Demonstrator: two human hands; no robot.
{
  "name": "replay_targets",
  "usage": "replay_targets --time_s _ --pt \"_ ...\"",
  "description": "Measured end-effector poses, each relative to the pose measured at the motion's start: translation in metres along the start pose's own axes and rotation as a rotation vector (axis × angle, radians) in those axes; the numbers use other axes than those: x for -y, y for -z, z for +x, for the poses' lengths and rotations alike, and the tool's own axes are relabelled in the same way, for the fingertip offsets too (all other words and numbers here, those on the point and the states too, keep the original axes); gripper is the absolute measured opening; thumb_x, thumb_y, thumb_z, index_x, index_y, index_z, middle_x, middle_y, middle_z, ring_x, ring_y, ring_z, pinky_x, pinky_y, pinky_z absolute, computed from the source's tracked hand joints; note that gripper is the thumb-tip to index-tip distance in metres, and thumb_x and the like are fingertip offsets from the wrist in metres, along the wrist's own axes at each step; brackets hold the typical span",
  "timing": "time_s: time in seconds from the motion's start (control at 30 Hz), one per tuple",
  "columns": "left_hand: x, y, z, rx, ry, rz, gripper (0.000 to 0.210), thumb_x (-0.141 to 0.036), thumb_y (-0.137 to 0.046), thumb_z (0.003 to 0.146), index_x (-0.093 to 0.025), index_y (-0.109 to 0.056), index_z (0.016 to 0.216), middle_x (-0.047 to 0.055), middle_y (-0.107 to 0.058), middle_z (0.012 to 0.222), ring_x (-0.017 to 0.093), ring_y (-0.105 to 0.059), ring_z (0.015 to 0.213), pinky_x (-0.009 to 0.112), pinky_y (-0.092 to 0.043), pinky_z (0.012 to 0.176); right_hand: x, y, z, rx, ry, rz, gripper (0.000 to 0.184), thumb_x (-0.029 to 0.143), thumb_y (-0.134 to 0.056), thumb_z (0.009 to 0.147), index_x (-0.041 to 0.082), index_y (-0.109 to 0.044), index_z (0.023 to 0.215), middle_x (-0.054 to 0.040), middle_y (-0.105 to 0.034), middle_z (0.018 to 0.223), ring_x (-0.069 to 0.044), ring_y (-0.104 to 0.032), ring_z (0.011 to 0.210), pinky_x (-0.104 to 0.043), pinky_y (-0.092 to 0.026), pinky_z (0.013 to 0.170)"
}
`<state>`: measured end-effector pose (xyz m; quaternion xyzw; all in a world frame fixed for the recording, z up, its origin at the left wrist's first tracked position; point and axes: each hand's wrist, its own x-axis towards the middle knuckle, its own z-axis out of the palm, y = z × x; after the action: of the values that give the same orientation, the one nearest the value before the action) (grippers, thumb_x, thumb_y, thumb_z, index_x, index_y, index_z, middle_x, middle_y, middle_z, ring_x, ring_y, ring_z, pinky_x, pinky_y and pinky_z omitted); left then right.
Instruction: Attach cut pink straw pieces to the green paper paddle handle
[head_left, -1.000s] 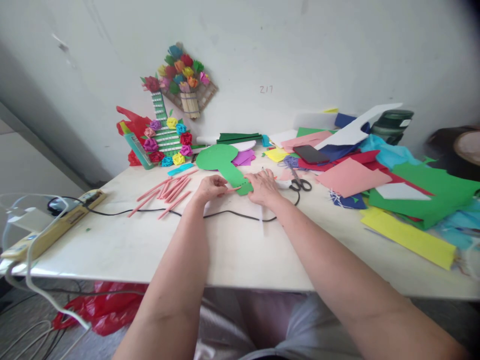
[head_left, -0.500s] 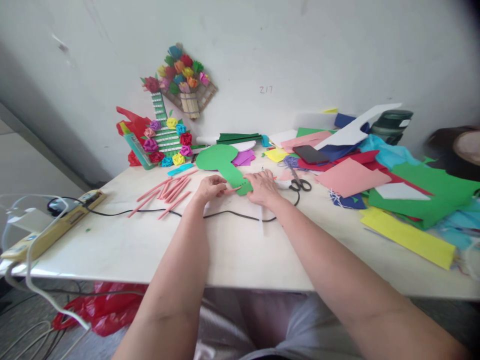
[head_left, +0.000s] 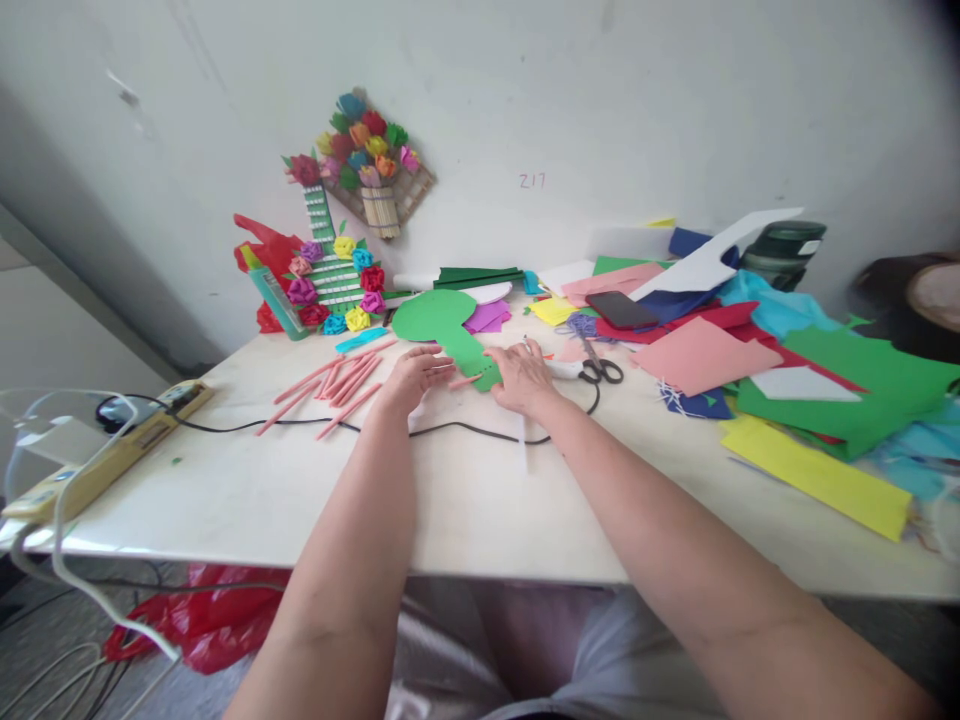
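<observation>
Pale wall (head_left: 570, 110), across the top of the frame. White table (head_left: 480, 505), spanning the middle. Yellow power strip (head_left: 150, 432), left edge. Green cut-out (head_left: 448, 330), centre. My left hand (head_left: 409, 380), centre, fingers loose, released; my right hand (head_left: 525, 376), at the cut-out's edge, grip I cannot tell. Pink roll (head_left: 465, 382), between them, tip over the cut-out.

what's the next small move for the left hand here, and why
Probably a light fingertip press to set the pink roll against the green cutout. The roll lies across the cutout's narrow end, near some dark dots; the left hand is open right beside it, and the right hand is at the cutout's opposite edge, well placed to steady it.
</observation>
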<state>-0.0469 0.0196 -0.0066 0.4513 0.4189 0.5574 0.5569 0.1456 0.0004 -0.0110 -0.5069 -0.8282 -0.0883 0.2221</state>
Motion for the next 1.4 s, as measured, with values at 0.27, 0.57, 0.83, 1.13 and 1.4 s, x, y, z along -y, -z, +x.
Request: replay_targets --time_s 0.27,0.57,0.83,1.13,1.4 --pt "-0.002 0.003 0.002 0.081 0.143 -0.261 0.018 -0.014 -0.055 0.066 -0.014 -0.054 0.083 0.013 -0.062 0.095 0.026 -0.062 0.091 0.045 -0.049 0.085 0.0 0.005 -0.001 0.012 -0.028 -0.184 0.054 0.028 -0.052 0.068 0.012 -0.047 0.119 -0.0128 -0.065 0.093 -0.03 -0.046 0.106 -0.053 -0.001 0.101" --pt "-0.007 0.001 0.002 0.005 0.299 -0.22 0.018 -0.011 -0.057 0.067 -0.012 -0.048 0.083 0.022 -0.06 0.098 0.03 -0.061 0.096 0.041 -0.051 0.082 0.0 0.003 -0.001 0.049 -0.029 -0.149 0.051 0.023 -0.052 0.067 0.011 -0.049 0.117 -0.013 -0.065 0.094 -0.029 -0.046 0.107 -0.053 0.003 0.101" --pt "-0.004 0.003 0.005 -0.009 0.339 -0.244 0.017 -0.008 -0.048 0.073 -0.008 -0.048 0.091 0.023 -0.061 0.096 0.029 -0.061 0.096 0.036 -0.051 0.079 -0.001 -0.001 -0.001 0.019 -0.026 -0.098 0.053 0.021 -0.053 0.065 0.015 -0.05 0.117 -0.0117 -0.063 0.095 -0.027 -0.046 0.105 -0.052 -0.001 0.102" --pt "0.0 0.004 0.011 -0.048 0.259 -0.193 0.013 -0.003 -0.048 0.076 -0.009 -0.058 0.079 0.008 -0.064 0.078 0.013 -0.063 0.074 0.023 -0.053 0.069 0.002 -0.002 -0.001 -0.036 -0.014 -0.002 0.046 0.023 -0.051 0.07 0.018 -0.051 0.116 -0.0086 -0.065 0.092 -0.026 -0.046 0.105 -0.051 0.0 0.103" --pt "0.0 0.004 0.014 0.02 0.311 -0.249 0.01 -0.007 -0.054 0.078 -0.01 -0.056 0.069 0.001 -0.053 0.056 0.006 -0.05 0.046 0.014 -0.043 0.041 0.008 -0.001 0.0 -0.014 0.035 0.047 0.057 0.019 -0.051 0.064 0.019 -0.048 0.121 -0.0082 -0.064 0.098 -0.023 -0.049 0.103 -0.05 -0.004 0.104"
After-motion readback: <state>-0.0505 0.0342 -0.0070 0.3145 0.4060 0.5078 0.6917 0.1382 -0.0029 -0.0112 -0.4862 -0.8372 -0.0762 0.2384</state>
